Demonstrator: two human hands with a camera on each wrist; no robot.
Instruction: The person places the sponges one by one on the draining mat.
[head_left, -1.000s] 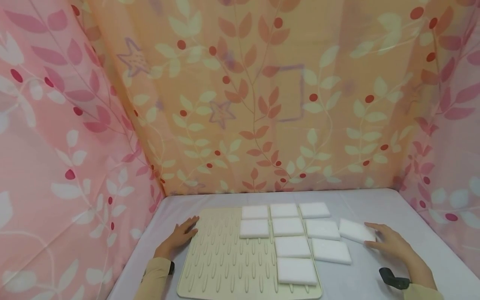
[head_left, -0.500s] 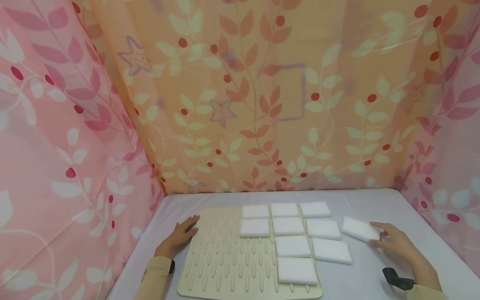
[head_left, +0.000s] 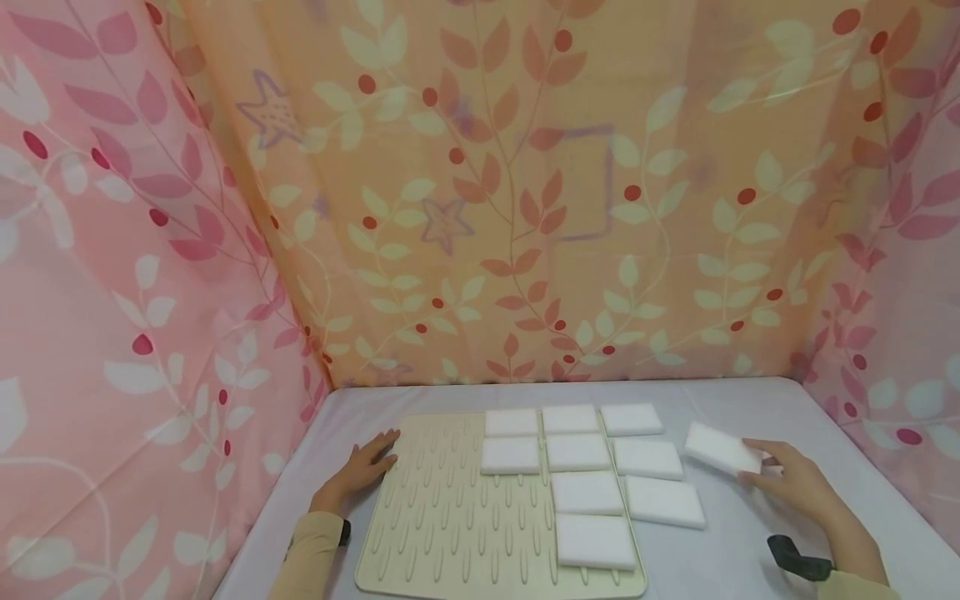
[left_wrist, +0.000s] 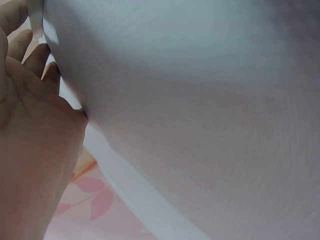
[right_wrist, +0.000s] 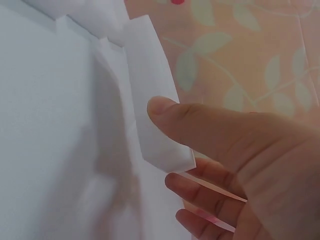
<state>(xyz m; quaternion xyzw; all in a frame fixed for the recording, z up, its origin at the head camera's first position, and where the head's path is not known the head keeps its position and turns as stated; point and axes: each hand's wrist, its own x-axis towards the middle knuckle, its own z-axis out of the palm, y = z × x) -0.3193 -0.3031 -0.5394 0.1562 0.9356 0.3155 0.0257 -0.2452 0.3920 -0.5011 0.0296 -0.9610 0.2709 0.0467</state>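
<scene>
In the head view my right hand [head_left: 798, 483] pinches a white sponge block [head_left: 722, 448] by its right end, at the right of the table. The right wrist view shows the thumb on one face of this sponge [right_wrist: 155, 90] and fingers behind it, with the block raised off the white tabletop. My left hand [head_left: 363, 467] lies with straight fingers at the left edge of a beige ridged mat [head_left: 442, 517], its fingertips touching that edge. In the left wrist view the left hand [left_wrist: 35, 110] shows its palm side, and its fingertips are partly hidden.
Several white sponges [head_left: 596, 540] lie in rows on the mat's right half. Three more form a column along its right edge, among them a sponge [head_left: 665, 502] beside my right hand. Floral curtains [head_left: 510, 208] enclose the white table [head_left: 742, 396] at back and sides.
My right hand has moved slightly right and lifted the sponge, which shifts away from the neighbouring sponge and tilts. My left hand stays in place.
</scene>
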